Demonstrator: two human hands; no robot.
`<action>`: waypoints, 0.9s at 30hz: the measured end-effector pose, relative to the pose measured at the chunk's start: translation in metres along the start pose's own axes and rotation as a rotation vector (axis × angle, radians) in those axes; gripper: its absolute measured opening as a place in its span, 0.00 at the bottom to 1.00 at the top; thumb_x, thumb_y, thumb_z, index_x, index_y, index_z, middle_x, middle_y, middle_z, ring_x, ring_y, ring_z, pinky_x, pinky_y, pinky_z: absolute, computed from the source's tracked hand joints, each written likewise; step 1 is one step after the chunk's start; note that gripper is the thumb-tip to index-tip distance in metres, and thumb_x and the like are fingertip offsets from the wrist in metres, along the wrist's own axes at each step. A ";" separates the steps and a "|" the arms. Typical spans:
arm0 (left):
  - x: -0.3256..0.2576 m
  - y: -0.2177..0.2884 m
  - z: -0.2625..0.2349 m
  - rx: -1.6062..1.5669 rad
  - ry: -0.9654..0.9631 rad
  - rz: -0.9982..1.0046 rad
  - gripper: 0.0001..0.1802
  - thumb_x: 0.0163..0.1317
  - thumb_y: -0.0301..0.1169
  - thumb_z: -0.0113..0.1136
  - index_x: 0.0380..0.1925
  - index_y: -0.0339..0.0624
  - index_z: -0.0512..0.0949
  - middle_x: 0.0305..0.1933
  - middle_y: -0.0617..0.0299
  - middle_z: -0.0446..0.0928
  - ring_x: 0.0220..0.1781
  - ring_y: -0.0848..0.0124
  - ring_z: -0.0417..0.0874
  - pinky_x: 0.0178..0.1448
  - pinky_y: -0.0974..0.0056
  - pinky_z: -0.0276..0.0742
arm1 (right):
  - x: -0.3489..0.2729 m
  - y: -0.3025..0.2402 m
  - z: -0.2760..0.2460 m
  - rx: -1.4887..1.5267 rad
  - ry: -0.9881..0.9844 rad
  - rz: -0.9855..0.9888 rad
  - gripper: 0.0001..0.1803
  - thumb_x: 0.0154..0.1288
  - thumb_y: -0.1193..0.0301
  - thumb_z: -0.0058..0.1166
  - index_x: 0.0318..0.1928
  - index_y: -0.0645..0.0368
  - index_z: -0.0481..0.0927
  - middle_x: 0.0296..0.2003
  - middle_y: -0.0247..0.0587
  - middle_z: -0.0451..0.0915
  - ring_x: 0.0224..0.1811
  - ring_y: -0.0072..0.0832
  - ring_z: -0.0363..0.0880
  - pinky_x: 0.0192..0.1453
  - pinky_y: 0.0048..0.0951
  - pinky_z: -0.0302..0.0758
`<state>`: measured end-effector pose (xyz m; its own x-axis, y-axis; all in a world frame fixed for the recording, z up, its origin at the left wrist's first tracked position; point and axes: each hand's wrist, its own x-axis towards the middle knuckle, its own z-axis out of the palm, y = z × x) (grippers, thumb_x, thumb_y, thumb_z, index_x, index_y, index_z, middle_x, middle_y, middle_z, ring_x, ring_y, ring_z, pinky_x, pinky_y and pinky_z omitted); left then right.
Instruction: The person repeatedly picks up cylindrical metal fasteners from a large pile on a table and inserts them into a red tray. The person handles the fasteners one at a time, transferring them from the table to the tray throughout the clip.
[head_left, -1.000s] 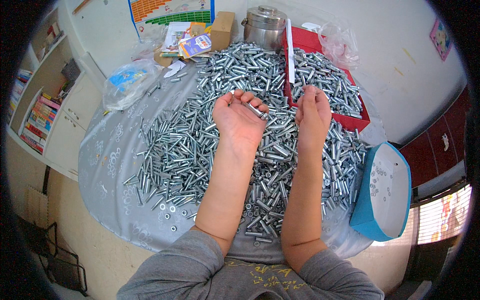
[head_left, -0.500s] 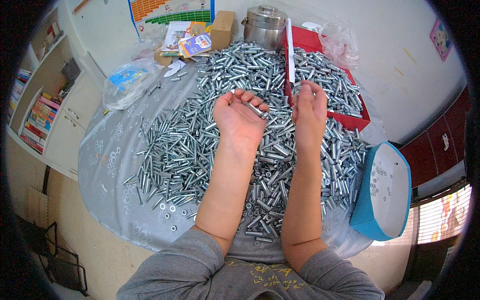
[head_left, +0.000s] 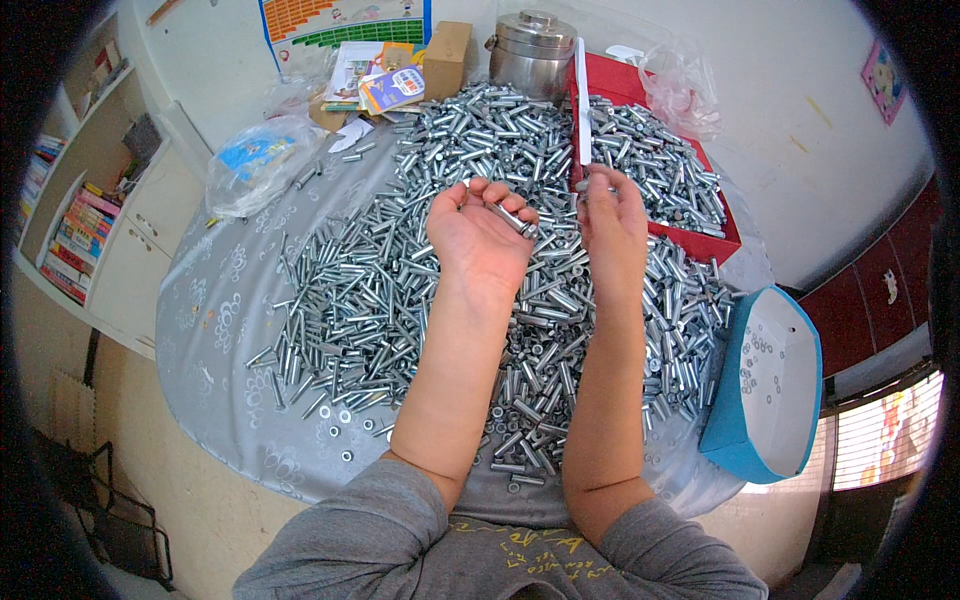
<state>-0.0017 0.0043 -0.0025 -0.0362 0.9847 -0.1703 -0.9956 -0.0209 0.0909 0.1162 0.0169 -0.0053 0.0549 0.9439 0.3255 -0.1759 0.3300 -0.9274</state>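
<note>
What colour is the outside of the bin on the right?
The bin is turquoise-blue outside; it shows best in the head view.

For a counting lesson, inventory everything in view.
Metal fasteners: uncountable, silver, heaped centrally
Washers: several, silver, near left
Tablecloth: one, grey, underneath
Open box: one, red, far right
Bin: one, blue, right
Lidded pot: one, silver, far
Cardboard box: one, brown, far
Booklets: several, multicoloured, far left
Plastic bags: at least two, clear, far left, right
Chart: one, multicoloured, wall
Bookshelf: one, white, left
Left hand: one, centre, holding fastener
Right hand: one, near open box
</note>
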 end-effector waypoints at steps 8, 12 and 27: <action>-0.004 -0.001 0.005 -0.008 0.023 0.021 0.09 0.54 0.34 0.32 0.20 0.45 0.60 0.17 0.67 0.59 0.20 0.74 0.57 0.28 0.68 0.55 | -0.002 0.008 0.011 -0.204 0.181 -0.141 0.15 0.50 0.68 0.55 0.32 0.65 0.67 0.18 0.30 0.68 0.20 0.13 0.62 0.21 0.15 0.59; -0.005 -0.001 0.005 -0.006 0.020 0.025 0.09 0.54 0.34 0.32 0.20 0.45 0.60 0.17 0.67 0.59 0.20 0.73 0.57 0.28 0.67 0.56 | -0.001 0.007 0.004 -0.190 0.072 0.002 0.13 0.52 0.69 0.52 0.32 0.66 0.67 0.17 0.28 0.66 0.19 0.12 0.58 0.19 0.15 0.55; 0.000 -0.001 0.000 0.001 0.007 0.007 0.09 0.52 0.35 0.33 0.19 0.47 0.61 0.17 0.68 0.60 0.21 0.73 0.58 0.29 0.66 0.57 | -0.001 0.013 0.005 -0.251 -0.023 0.000 0.17 0.58 0.61 0.43 0.29 0.65 0.74 0.20 0.29 0.70 0.23 0.14 0.62 0.25 0.15 0.59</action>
<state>-0.0010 0.0043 -0.0026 -0.0438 0.9832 -0.1769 -0.9952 -0.0275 0.0935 0.1090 0.0204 -0.0163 0.0322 0.9444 0.3272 0.0735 0.3242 -0.9431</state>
